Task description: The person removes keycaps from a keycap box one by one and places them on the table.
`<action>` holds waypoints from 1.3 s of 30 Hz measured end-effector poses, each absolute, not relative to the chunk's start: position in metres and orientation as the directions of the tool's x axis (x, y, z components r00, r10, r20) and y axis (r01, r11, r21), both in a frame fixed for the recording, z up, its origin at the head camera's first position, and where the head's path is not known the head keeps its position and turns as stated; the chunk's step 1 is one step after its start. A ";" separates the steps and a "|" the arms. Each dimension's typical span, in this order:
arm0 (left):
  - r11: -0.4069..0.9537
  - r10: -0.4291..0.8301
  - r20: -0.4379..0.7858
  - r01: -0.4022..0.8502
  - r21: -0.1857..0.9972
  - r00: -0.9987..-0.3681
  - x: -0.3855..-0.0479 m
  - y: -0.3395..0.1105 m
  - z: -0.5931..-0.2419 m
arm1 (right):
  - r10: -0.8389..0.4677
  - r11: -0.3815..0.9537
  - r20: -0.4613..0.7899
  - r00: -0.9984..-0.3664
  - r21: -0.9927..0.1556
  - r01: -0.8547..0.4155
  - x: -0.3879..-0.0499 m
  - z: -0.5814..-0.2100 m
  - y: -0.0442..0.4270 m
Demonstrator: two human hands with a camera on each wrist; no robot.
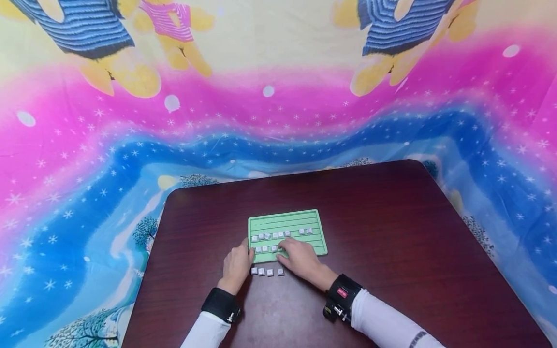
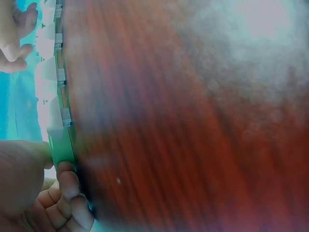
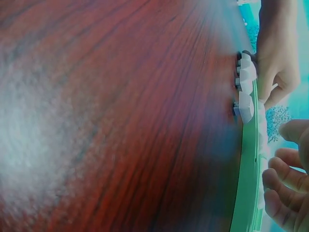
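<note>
A light green board with ridged rows (image 1: 285,219) lies on the table, holding two rows of small white keycaps (image 1: 287,233). My left hand (image 1: 237,266) grips its left edge; the left wrist view shows thumb and fingers (image 2: 68,182) around the green rim (image 2: 62,150). My right hand (image 1: 302,258) is over the lower row, thumb and forefinger apart beside a keycap (image 1: 274,248). In the right wrist view its fingers (image 3: 285,181) are bent loosely near the board (image 3: 248,159), with nothing visible between them.
Several loose keycaps (image 1: 270,272) lie in a line on the dark wooden table (image 1: 370,208), just in front of the board. Behind the table hangs a pink and blue printed cloth (image 1: 270,111). Both wrists wear black bands.
</note>
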State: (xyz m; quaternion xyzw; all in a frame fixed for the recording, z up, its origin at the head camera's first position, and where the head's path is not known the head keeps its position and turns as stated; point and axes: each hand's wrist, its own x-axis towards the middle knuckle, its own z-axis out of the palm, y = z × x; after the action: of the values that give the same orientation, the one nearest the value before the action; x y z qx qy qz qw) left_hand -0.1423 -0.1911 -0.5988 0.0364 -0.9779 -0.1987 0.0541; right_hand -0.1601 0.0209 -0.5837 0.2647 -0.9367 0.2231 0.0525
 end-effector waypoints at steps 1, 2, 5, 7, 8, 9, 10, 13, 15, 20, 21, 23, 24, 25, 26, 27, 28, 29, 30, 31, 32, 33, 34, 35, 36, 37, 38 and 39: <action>0.918 -0.091 0.089 -0.049 0.393 -0.992 -0.142 -0.191 -0.598 | -0.471 0.761 0.215 -0.856 -0.393 -0.517 -0.161 -0.584 0.021; 0.919 -0.090 0.090 -0.048 0.392 -0.992 -0.142 -0.191 -0.598 | -0.469 0.762 0.211 -0.858 -0.394 -0.514 -0.161 -0.584 0.021; 0.920 -0.088 0.085 -0.048 0.389 -0.992 -0.141 -0.191 -0.596 | -0.466 0.767 0.197 -0.863 -0.396 -0.505 -0.162 -0.584 0.020; 0.921 -0.089 0.082 -0.050 0.386 -0.993 -0.141 -0.190 -0.596 | -0.464 0.770 0.188 -0.866 -0.396 -0.499 -0.162 -0.584 0.019; 0.922 -0.089 0.083 -0.051 0.385 -0.993 -0.141 -0.190 -0.596 | -0.462 0.773 0.184 -0.868 -0.396 -0.495 -0.162 -0.584 0.018; 0.922 -0.088 0.080 -0.051 0.384 -0.993 -0.140 -0.190 -0.596 | -0.460 0.773 0.184 -0.869 -0.398 -0.493 -0.162 -0.584 0.018; 0.922 -0.088 0.081 -0.051 0.384 -0.993 -0.140 -0.190 -0.596 | -0.459 0.773 0.185 -0.869 -0.398 -0.493 -0.163 -0.584 0.017; 0.922 -0.088 0.082 -0.050 0.385 -0.993 -0.140 -0.190 -0.596 | -0.456 0.773 0.192 -0.869 -0.397 -0.494 -0.164 -0.584 0.015; 0.922 -0.088 0.085 -0.049 0.384 -0.993 -0.140 -0.191 -0.596 | -0.455 0.772 0.198 -0.868 -0.398 -0.495 -0.165 -0.584 0.014; 0.922 -0.084 0.085 -0.045 0.385 -0.993 -0.140 -0.191 -0.597 | -0.454 0.772 0.200 -0.868 -0.398 -0.495 -0.168 -0.584 0.013; 0.922 -0.083 0.085 -0.044 0.384 -0.993 -0.141 -0.191 -0.598 | -0.455 0.773 0.199 -0.868 -0.397 -0.496 -0.169 -0.584 0.013; 0.923 -0.083 0.083 -0.045 0.382 -0.993 -0.141 -0.191 -0.598 | -0.457 0.774 0.193 -0.868 -0.395 -0.495 -0.170 -0.585 0.013; 0.923 -0.084 0.083 -0.046 0.382 -0.993 -0.141 -0.191 -0.598 | -0.459 0.775 0.189 -0.868 -0.393 -0.495 -0.170 -0.586 0.013; 0.924 -0.085 0.084 -0.047 0.380 -0.993 -0.141 -0.191 -0.598 | -0.461 0.776 0.184 -0.868 -0.391 -0.495 -0.171 -0.586 0.012; 0.924 -0.086 0.086 -0.047 0.379 -0.993 -0.141 -0.191 -0.598 | -0.462 0.778 0.179 -0.869 -0.388 -0.494 -0.172 -0.587 0.012; 0.924 -0.087 0.087 -0.048 0.379 -0.992 -0.141 -0.191 -0.597 | -0.463 0.778 0.176 -0.869 -0.389 -0.494 -0.172 -0.587 0.011; 0.924 -0.088 0.087 -0.048 0.379 -0.992 -0.141 -0.191 -0.597 | -0.464 0.779 0.173 -0.869 -0.388 -0.493 -0.173 -0.587 0.011; 0.924 -0.088 0.089 -0.048 0.379 -0.992 -0.141 -0.191 -0.597 | -0.466 0.780 0.169 -0.869 -0.386 -0.493 -0.173 -0.587 0.011; 0.924 -0.088 0.089 -0.048 0.379 -0.992 -0.141 -0.191 -0.597 | -0.468 0.779 0.166 -0.868 -0.387 -0.494 -0.174 -0.586 0.010; 0.924 -0.088 0.089 -0.048 0.380 -0.992 -0.141 -0.191 -0.597 | -0.470 0.778 0.164 -0.867 -0.388 -0.495 -0.174 -0.586 0.010; 0.924 -0.088 0.089 -0.048 0.380 -0.992 -0.141 -0.191 -0.597 | -0.472 0.776 0.161 -0.866 -0.389 -0.496 -0.175 -0.585 0.010; 0.924 -0.087 0.088 -0.047 0.380 -0.992 -0.141 -0.191 -0.597 | -0.476 0.776 0.157 -0.865 -0.388 -0.497 -0.175 -0.584 0.009; 0.924 -0.086 0.089 -0.046 0.379 -0.992 -0.141 -0.191 -0.597 | -0.478 0.777 0.152 -0.865 -0.386 -0.497 -0.176 -0.582 0.009; 0.924 -0.086 0.089 -0.046 0.379 -0.992 -0.141 -0.191 -0.598 | -0.482 0.777 0.147 -0.864 -0.383 -0.499 -0.177 -0.582 0.009; 0.925 -0.085 0.091 -0.044 0.378 -0.992 -0.141 -0.191 -0.598 | -0.486 0.778 0.143 -0.862 -0.380 -0.501 -0.177 -0.581 0.008; 0.925 -0.084 0.092 -0.043 0.377 -0.992 -0.141 -0.191 -0.598 | -0.490 0.779 0.137 -0.861 -0.374 -0.502 -0.178 -0.581 0.008; 0.926 -0.083 0.092 -0.043 0.376 -0.992 -0.141 -0.191 -0.598 | -0.493 0.782 0.130 -0.861 -0.369 -0.503 -0.179 -0.581 0.007; 0.926 -0.082 0.092 -0.042 0.375 -0.992 -0.141 -0.191 -0.598 | -0.495 0.784 0.123 -0.860 -0.364 -0.503 -0.180 -0.581 0.007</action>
State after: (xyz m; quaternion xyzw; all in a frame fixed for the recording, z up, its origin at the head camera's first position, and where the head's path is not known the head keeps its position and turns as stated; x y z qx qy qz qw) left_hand -0.1410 -0.1912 -0.5981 0.0317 -0.9799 -0.1895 0.0532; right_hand -0.1795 0.0070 -0.5810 0.2643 -0.9443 0.1957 0.0105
